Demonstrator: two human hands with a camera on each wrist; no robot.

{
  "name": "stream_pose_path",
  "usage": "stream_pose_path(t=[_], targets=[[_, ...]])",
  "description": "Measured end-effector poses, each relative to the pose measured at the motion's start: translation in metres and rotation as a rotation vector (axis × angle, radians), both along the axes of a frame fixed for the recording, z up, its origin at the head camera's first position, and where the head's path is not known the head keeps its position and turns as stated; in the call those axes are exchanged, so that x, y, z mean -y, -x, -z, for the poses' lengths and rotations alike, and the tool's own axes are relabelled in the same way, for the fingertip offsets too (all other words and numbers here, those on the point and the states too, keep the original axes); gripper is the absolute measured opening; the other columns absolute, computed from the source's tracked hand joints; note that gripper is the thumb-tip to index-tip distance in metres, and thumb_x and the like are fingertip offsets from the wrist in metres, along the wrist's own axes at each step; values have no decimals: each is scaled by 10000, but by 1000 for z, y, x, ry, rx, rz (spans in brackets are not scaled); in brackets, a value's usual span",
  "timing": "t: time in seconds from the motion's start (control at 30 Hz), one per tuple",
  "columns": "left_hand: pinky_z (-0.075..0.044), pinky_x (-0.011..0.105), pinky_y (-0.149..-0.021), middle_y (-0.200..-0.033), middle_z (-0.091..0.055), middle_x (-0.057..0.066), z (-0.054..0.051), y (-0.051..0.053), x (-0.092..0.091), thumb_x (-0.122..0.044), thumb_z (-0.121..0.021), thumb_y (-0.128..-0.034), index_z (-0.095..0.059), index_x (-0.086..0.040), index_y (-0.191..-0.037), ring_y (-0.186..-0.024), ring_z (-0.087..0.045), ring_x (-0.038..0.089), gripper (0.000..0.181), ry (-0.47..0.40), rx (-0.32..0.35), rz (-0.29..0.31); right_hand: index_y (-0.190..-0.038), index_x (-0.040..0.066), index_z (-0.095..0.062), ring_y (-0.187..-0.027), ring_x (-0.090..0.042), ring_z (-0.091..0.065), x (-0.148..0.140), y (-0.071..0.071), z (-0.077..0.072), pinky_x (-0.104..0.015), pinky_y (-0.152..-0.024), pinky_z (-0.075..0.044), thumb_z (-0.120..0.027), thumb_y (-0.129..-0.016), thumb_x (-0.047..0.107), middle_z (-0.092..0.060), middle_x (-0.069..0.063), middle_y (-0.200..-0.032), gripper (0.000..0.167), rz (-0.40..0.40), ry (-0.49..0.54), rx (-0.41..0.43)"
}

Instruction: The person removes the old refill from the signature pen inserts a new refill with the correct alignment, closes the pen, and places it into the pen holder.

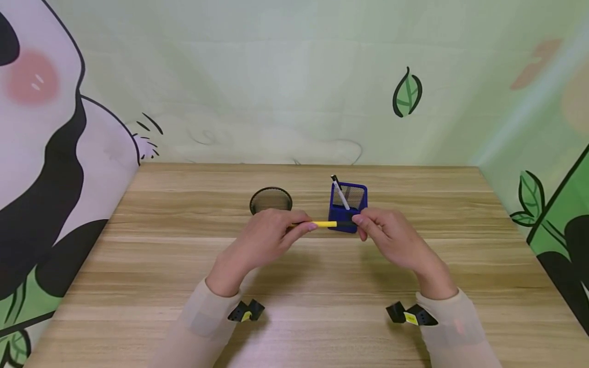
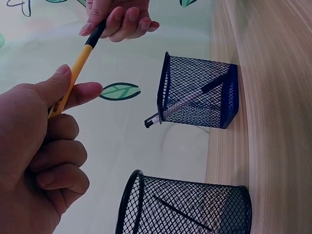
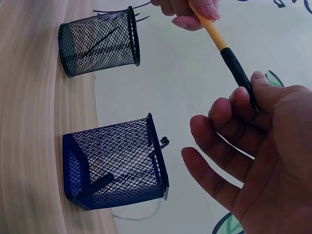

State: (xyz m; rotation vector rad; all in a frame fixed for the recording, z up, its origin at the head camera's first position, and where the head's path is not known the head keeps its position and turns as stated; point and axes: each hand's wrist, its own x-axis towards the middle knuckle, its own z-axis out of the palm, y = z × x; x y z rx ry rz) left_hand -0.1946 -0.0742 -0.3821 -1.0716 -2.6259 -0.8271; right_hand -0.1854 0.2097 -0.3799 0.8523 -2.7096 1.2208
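Well, my left hand point(image 1: 261, 236) and right hand point(image 1: 394, 237) pinch the yellow pen point(image 1: 326, 224); weak squeezing could drop it below them.

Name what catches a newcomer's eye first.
First, the yellow-and-black pen, pinched by the left hand at its yellow part and the right hand at its black end. A blue mesh holder with a white pen leaning inside stands right of a round black holder. A big cartoon figure fills the backdrop's left.
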Motion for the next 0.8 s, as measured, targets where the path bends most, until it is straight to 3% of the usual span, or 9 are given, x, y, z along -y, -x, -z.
stream_pose_path(t=[0.57,0.8], targets=[[-365,240,-560,-657,-512,-136,-1,-1,1,-376,-576,-1067,-718,-255,-942,-550,-392,35,225,14,9,3,-757,140,-607,-559,-53,-323,1,-2,-3,-245,-540,-297,-550,-1082,159,-391,73,-649,330,15,-12,31],[-373,241,-567,-660,-518,-134,-1,-1,1,-389,-567,-1068,-725,-248,-947,-554,-394,35,243,15,15,3,-778,138,-627,-598,-73,-368,-2,-1,-1,-257,-587,-354,-573,-1070,136,-471,65,-691,297,8,-10,15]])
